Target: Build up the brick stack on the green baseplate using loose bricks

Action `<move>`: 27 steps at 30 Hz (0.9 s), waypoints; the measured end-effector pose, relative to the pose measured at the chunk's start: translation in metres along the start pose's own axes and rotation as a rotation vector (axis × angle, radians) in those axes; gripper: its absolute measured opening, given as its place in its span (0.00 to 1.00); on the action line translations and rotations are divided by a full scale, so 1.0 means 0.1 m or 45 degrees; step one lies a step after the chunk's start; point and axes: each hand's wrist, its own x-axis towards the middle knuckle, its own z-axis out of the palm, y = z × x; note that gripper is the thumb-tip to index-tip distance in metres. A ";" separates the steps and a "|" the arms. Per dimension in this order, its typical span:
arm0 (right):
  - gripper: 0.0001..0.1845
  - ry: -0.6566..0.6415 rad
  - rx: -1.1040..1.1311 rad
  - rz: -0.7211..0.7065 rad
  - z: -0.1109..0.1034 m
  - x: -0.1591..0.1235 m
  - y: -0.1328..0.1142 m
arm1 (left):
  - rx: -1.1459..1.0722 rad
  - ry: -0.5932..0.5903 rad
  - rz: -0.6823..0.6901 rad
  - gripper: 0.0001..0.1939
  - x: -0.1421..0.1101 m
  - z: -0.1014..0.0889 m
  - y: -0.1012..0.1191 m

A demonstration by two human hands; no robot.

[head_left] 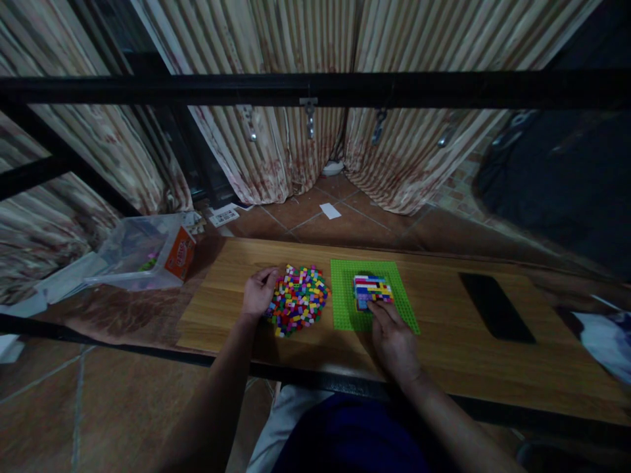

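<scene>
Many small coloured toy bricks [300,299] lie in a loose pile on the wooden table. My left hand [259,291] rests at the left edge of this pile, fingers loosely extended toward the bricks and nothing visibly held. To the right of the pile lies a green studded baseplate [345,315]. A block built of toy bricks [371,288], in rows of white, red, blue and yellow, sits on it. At the near side of that block, my right hand [394,332] has its fingertips together on a purple-blue toy brick; the fingers partly cover it.
A black flat slab [495,307] lies on the right of the wooden table [217,282]. Left of the table stands a clear plastic box [142,253] with an orange label. A dark metal bar [315,89] with hanging clips crosses ahead, before striped curtains [276,151].
</scene>
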 end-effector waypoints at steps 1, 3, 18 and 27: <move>0.18 0.012 0.024 0.002 0.00 0.01 0.00 | 0.000 0.002 0.001 0.18 0.00 0.00 -0.01; 0.18 0.032 0.085 0.032 -0.01 0.03 0.00 | -0.002 0.010 0.002 0.18 0.00 0.00 -0.01; 0.13 -0.151 0.498 0.080 0.03 0.43 -0.68 | -0.017 -0.056 0.005 0.19 -0.05 -0.06 0.09; 0.18 -0.400 0.210 0.054 0.86 1.28 -0.63 | 0.021 -0.005 0.138 0.23 -0.04 -0.07 0.06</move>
